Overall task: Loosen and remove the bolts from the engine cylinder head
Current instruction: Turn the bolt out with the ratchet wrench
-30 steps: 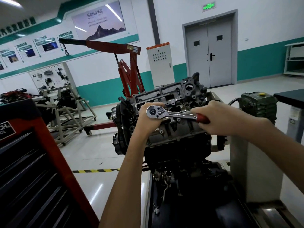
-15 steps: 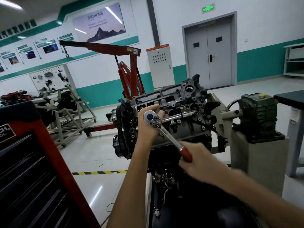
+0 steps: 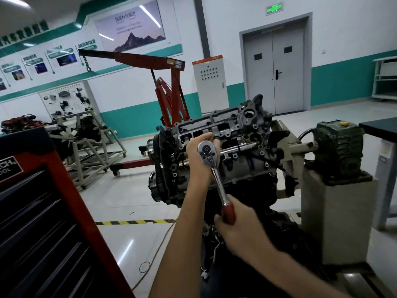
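Right at the bottom of the frame, the right hand point(image 3: 242, 229) is wrapped tight around the dark red grip of the chrome ratchet wrench point(image 3: 217, 179), fingers curled fully round it, and the handle slants down and to the right from its round head. Up at that head, dead centre, the left hand point(image 3: 196, 155) sits behind the tool, fingers curled over the top and cupping the drive end against the engine. The bolt under it is hidden by the wrench and the hand. The bare grey metal engine cylinder head point(image 3: 234, 125) is just behind, tilted toward the camera at mid-frame, and the dark engine block hangs below it. To the right it is carried on a shaft running into a dark green gearbox point(image 3: 339, 147), which sits on a grey box pedestal point(image 3: 337, 216). On the lower left, a red and black drawer tool cabinet point(image 3: 53, 211) fills the corner. Beyond it a yellow and black striped floor tape point(image 3: 133, 222) runs across the glossy floor. Further back, left of centre, stands a red engine hoist point(image 3: 169, 93) with its boom reaching to the left. A white electrical cabinet with an orange top point(image 3: 210, 87) is beside it. At the upper right is a grey double door point(image 3: 277, 67) under a green exit sign point(image 3: 274, 8).
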